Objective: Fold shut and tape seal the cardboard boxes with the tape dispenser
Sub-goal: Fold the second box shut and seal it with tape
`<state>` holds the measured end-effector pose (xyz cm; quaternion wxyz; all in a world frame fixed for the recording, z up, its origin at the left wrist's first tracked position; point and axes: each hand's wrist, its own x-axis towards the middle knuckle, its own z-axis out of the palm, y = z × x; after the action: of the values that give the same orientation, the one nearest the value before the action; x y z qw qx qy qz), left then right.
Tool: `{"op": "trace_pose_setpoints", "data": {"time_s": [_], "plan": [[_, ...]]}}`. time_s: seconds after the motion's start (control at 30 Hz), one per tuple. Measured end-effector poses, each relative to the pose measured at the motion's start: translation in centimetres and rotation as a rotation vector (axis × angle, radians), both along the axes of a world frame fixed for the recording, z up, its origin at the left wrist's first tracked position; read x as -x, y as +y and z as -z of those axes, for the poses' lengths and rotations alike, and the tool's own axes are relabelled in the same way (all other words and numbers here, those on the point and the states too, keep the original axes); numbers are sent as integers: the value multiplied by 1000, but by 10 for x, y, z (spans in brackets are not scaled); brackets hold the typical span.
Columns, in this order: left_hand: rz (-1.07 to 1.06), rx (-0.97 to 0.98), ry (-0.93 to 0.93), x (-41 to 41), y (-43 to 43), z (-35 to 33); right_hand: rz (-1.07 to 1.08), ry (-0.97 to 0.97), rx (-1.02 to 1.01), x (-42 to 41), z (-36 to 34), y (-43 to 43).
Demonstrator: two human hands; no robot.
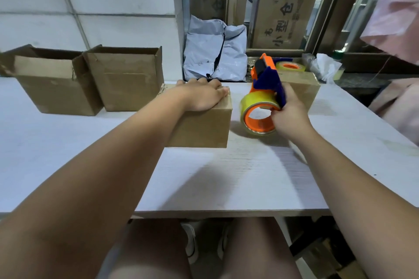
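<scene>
I see a white table (226, 176) against a tiled wall, two open boxes (90, 79) far left. My left hand (201, 95) lies flat on the closed box (204, 124); my right hand (289, 113) grips the tape dispenser (265, 95) just beside it.

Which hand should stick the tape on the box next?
Probably the right hand: it already grips the orange and blue plastic tape dispenser, right beside the closed brown cardboard box. The left hand lies flat on the box's top, so it can hold it steady.
</scene>
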<state>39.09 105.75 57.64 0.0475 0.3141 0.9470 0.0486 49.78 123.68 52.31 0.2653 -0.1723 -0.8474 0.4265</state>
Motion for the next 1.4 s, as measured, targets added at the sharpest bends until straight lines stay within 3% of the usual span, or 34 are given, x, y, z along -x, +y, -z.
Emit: {"op": "trace_pose_setpoints", "data": {"time_s": [0.13,0.2,0.4,0.53,0.67,0.8,1.07,1.27,1.4], "plan": [[13,-8,15,2,0,1,71,8,-326,-4,-6,1],[17,-8,16,3,-1,1,86,-6,-371,-8,-3,4],[20,-9,15,2,-2,1,36,-101,14,-11,3,10],[27,3,22,4,-2,2,32,-110,40,-15,3,10],[21,-24,14,5,-2,3,43,-137,-243,-17,-7,12],[25,-27,24,6,-1,4,56,-299,-607,-23,-20,21],[39,-24,35,10,-5,3,-18,-478,-750,-24,-31,23],[9,20,49,15,-12,3,-96,-620,-951,-7,-48,9],[111,-78,47,8,-10,1,-87,-634,-1137,-3,-64,7]]}}
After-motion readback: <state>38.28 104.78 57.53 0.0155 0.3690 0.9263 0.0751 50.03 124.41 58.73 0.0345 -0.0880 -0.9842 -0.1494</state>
